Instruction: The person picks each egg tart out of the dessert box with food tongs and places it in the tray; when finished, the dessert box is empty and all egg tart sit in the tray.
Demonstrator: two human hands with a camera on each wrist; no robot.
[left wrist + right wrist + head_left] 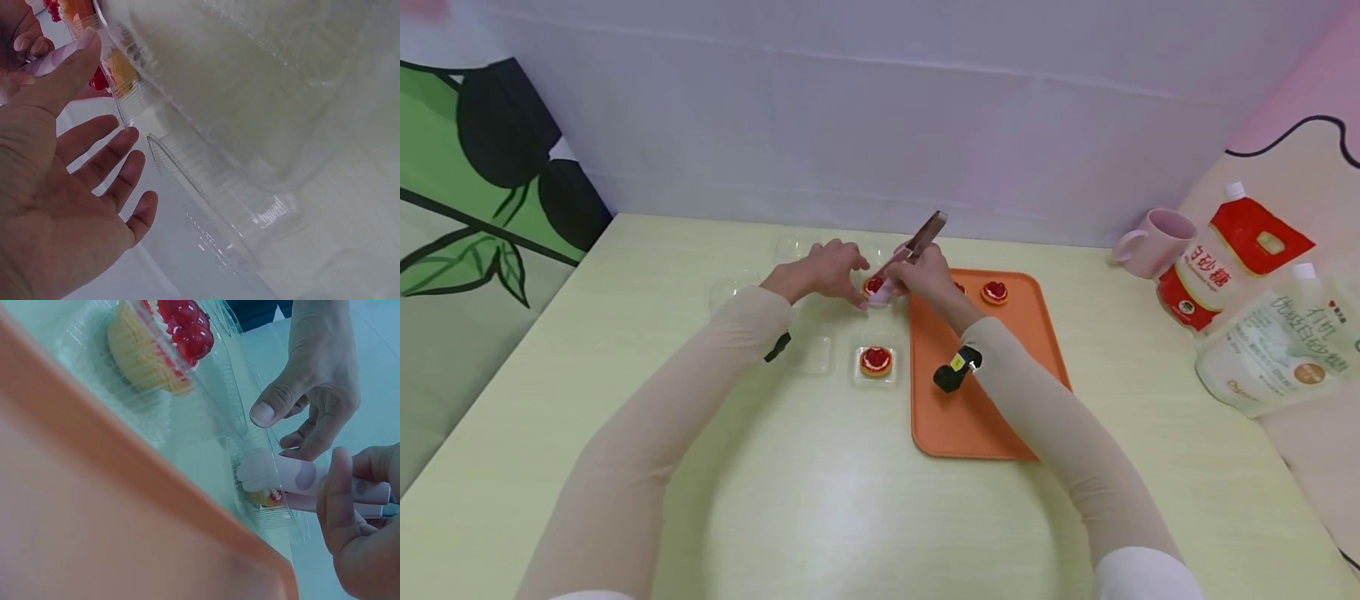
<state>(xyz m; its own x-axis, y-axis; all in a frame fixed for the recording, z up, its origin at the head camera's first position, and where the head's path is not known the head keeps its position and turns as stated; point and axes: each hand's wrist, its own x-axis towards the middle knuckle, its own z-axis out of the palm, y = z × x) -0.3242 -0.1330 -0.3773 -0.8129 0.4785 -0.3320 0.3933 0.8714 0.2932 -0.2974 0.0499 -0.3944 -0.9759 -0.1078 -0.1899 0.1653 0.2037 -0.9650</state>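
Note:
My right hand (927, 271) holds pink tongs (297, 474) with scalloped tips. Their ends reach into a clear plastic box (272, 515) around a small red-topped tart (872, 287), partly hidden by the tips. Just left of that box, my left hand (829, 268) hovers with loosely spread fingers and nothing in them; its thumb lies near the box edge in the left wrist view. Nearer to me, a second red-topped tart (876, 361) sits in its own clear box (859, 380).
An orange tray (962, 429) lies to the right, with a tart (995, 292) at its far end and another partly behind my right hand. More clear boxes (810, 354) stand on the left. A pink mug (1157, 242), a red sugar bag (1217, 258) and a whitish pouch (1273, 350) line the right.

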